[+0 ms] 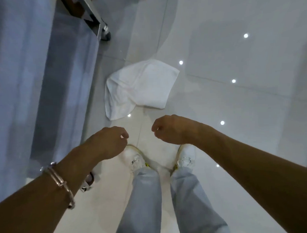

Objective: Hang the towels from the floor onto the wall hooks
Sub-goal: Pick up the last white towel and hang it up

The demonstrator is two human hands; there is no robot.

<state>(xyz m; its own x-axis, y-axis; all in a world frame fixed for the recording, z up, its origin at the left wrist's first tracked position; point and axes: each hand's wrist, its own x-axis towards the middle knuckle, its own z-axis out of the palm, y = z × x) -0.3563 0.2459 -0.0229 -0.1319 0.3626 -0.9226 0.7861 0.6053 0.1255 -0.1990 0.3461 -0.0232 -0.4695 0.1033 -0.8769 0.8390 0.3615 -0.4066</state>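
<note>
Lying crumpled on the glossy floor (235, 58), a white towel (140, 88) sits just beyond the shoes (135, 158). The left hand (111, 141) and right hand (171, 129) hang nearer, apart, fingers loosely curled, holding nothing.

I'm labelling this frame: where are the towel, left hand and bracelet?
towel (138, 88), head view, middle of cloth
left hand (107, 142), head view, back of hand
bracelet (61, 183), head view, band on wrist

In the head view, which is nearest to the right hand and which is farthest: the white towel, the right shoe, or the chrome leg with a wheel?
From the right hand:
1. right shoe, just beneath it.
2. white towel, lying ahead, slightly to the left.
3. chrome leg with a wheel, far ahead on the left.
</note>
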